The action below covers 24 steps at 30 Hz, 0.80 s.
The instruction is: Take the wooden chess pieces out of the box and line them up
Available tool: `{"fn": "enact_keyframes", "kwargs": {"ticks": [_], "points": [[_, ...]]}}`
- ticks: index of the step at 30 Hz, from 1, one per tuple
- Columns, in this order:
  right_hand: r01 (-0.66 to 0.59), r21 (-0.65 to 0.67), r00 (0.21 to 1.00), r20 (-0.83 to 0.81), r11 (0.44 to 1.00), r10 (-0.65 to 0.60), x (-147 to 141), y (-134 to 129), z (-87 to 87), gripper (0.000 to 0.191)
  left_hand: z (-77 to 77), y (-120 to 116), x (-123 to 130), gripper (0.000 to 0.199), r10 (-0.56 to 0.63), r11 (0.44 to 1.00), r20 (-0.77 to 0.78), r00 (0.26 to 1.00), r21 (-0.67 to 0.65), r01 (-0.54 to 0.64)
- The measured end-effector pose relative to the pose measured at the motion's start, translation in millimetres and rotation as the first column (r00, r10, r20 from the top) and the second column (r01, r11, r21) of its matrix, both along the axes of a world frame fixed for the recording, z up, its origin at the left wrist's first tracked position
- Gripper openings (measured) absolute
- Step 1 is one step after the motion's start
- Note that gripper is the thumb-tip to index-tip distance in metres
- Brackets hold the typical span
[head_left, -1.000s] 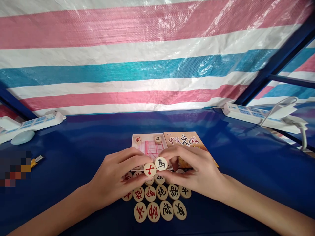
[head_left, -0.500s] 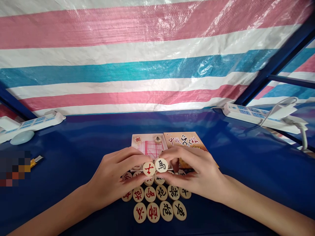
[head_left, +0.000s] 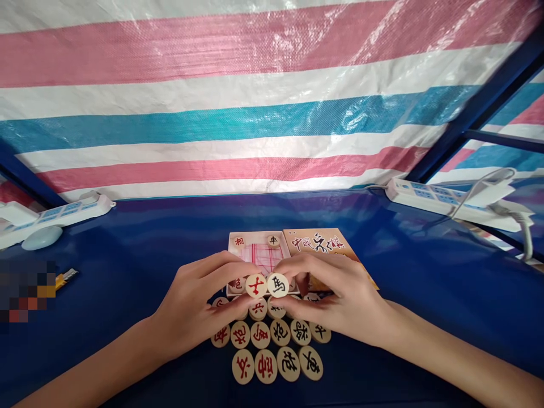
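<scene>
My left hand point(head_left: 208, 300) pinches a round wooden piece with a red character point(head_left: 256, 285) between thumb and fingers. Right beside it, a piece with a black horse character point(head_left: 278, 285) is pinched in my right hand point(head_left: 331, 294). Both faces point toward me. Below and behind the hands, several wooden pieces lie in rows, red ones such as the front red piece point(head_left: 243, 366) on the left, black ones such as the front black piece point(head_left: 311, 363) on the right. Behind my fingers is an open box point(head_left: 236, 255) with more pieces, partly hidden.
A printed box lid point(head_left: 348, 246) adjoins the open box on the blue table point(head_left: 178, 226). Power strips point(head_left: 72, 212) stand at both sides, the right one point(head_left: 433, 198) with cables. A pale oval object point(head_left: 41, 238) and a yellow-handled cutter point(head_left: 66, 278) are on the left.
Both hands stay nearly in place. The two held pieces have shifted very slightly up and left, uncovering more of the red piece beneath them.
</scene>
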State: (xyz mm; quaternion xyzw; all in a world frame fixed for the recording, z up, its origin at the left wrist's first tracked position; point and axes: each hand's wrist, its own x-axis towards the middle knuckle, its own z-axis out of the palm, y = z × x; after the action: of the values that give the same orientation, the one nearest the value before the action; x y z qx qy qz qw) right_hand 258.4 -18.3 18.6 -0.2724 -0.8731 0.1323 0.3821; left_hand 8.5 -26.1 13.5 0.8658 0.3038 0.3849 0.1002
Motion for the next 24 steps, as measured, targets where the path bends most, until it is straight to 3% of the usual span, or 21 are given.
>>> {"fn": "enact_keyframes", "kwargs": {"ticks": [24], "points": [[0.014,-0.013,1.000,0.001,1.000,-0.014,1.9,2.4,-2.7,0.028,-1.7,-0.2,0.9,0.028,0.015,0.999,-0.016,1.000,-0.040,-0.015]]}}
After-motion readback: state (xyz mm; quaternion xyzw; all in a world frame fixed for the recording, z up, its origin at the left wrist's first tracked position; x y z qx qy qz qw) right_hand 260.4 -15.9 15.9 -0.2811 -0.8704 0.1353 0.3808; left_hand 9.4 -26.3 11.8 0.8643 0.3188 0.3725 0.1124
